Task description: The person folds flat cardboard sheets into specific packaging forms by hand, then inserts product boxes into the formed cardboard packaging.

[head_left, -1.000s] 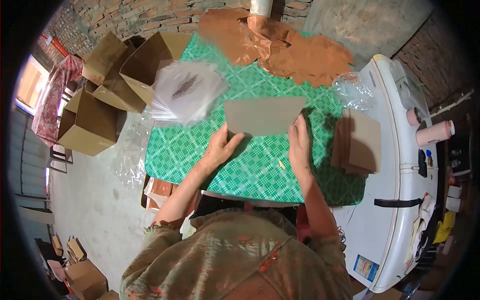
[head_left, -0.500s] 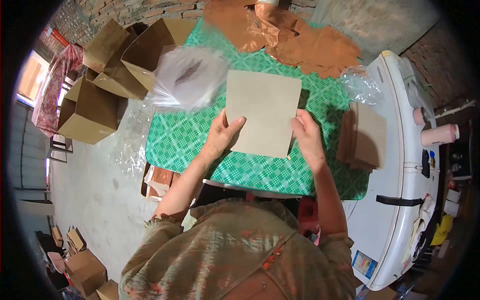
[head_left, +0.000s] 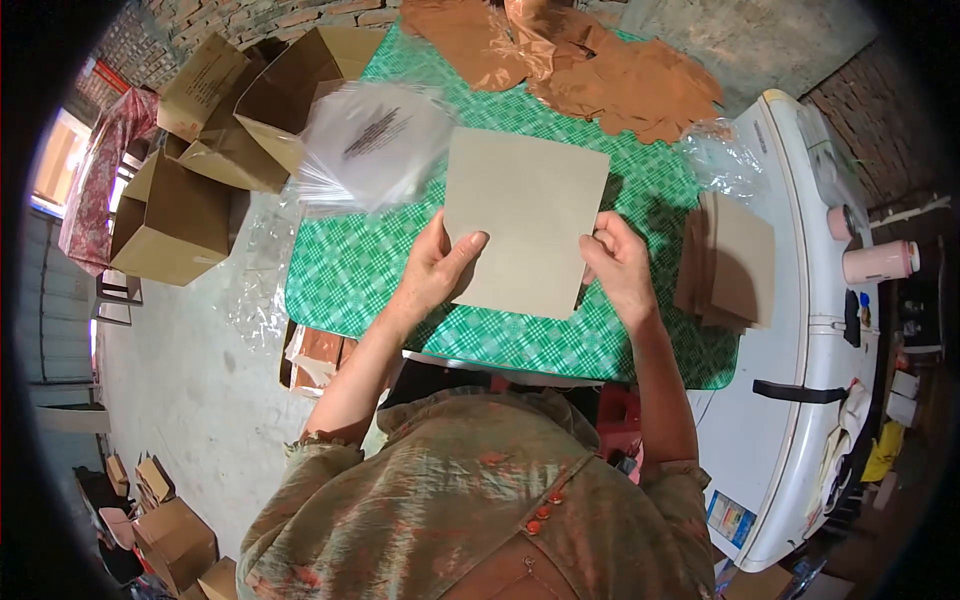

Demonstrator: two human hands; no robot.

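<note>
A plain beige cardboard sheet (head_left: 525,220) is held up over the green checked tablecloth (head_left: 350,265), roughly upright before me. My left hand (head_left: 438,260) grips its left edge, thumb across the front and fingers behind, mostly hidden. At the right edge, my right hand (head_left: 617,258) pinches the sheet with curled fingers. A pile of similar beige sheets (head_left: 738,260) lies to the right of my right hand. Beyond my left hand, a fanned stack of clear plastic bags (head_left: 375,140) with dark print rests on the table.
Brown leather-like pieces (head_left: 620,85) cover the table's far end. Clear crumpled plastic (head_left: 722,158) lies at its right edge. Open cardboard boxes (head_left: 175,225) stand at left. A white appliance (head_left: 770,430) lies along the right side, with a pink jar (head_left: 880,263) beyond it.
The sheet stays between both hands and appears slightly larger and closer. My right fingers have curled more at its edge. The whole view has shifted slightly.
</note>
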